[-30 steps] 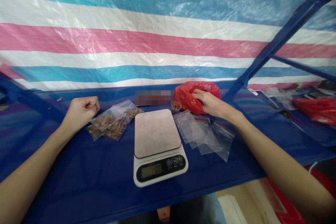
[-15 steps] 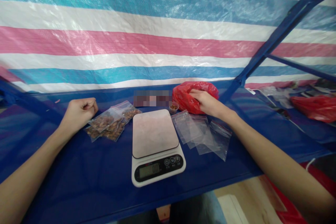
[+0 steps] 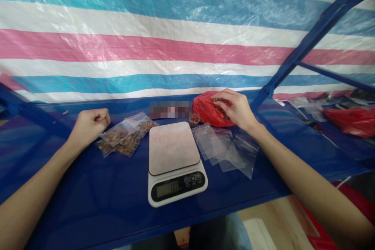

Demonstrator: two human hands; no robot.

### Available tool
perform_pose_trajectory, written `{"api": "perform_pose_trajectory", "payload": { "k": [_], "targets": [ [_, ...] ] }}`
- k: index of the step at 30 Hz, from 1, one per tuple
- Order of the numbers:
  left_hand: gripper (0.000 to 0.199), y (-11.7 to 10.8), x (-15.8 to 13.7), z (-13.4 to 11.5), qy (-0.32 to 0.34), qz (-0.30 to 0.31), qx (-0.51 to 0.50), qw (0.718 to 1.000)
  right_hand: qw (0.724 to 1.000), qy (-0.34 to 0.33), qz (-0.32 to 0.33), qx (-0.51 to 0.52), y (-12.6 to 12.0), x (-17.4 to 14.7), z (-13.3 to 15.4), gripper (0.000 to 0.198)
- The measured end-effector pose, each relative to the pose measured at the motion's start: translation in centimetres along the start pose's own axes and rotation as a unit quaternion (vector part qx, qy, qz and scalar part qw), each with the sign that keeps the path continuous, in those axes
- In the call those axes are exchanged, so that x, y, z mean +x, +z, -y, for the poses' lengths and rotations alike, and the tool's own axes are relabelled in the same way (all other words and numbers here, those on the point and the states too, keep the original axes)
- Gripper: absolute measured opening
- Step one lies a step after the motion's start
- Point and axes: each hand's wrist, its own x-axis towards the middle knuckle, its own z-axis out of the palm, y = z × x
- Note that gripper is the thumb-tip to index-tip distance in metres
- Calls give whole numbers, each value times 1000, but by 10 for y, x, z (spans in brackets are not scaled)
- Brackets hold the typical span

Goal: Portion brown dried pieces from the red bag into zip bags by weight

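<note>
My left hand rests in a loose fist on the blue surface, with nothing showing in it. Beside it lie clear zip bags filled with brown nut-like pieces. Over the mouth of a red plastic bag, my right hand has its fingers curled round small brown nut-like pieces; more of these show inside the bag. Between the hands stands a white kitchen scale with a bare plate, its display near 0.0. Flat zip bags overlap to its right.
A small clear cup with brown bits stands behind the scale, near a blurred-out item. A striped tarp hangs behind. Blue metal bars slant at the right, where another red bag lies.
My right hand has risen from inside the red bag to above its mouth, and brown pieces now show at its fingers. The left fist has hardly moved.
</note>
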Motion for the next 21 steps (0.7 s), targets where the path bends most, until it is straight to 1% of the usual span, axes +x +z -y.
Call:
{"api": "perform_pose_trajectory", "payload": {
  "k": [2,4,9,12,21],
  "targets": [
    [19,0,0,-1,-3,1,0,1000,1000,-9,-7,11,5,0,10,17],
    [18,0,0,-2,-3,1,0,1000,999,-23,5,30,13,-1,21,18],
    [17,0,0,-1,3,-1,3,1000,993,-61,77,66,34,-2,41,23],
    [18,0,-1,0,1,-1,2,1000,991,-71,97,58,38,-2,43,25],
    [18,0,0,7,15,5,7,1000,976,-108,187,5,35,-3,40,30]
  ]
}}
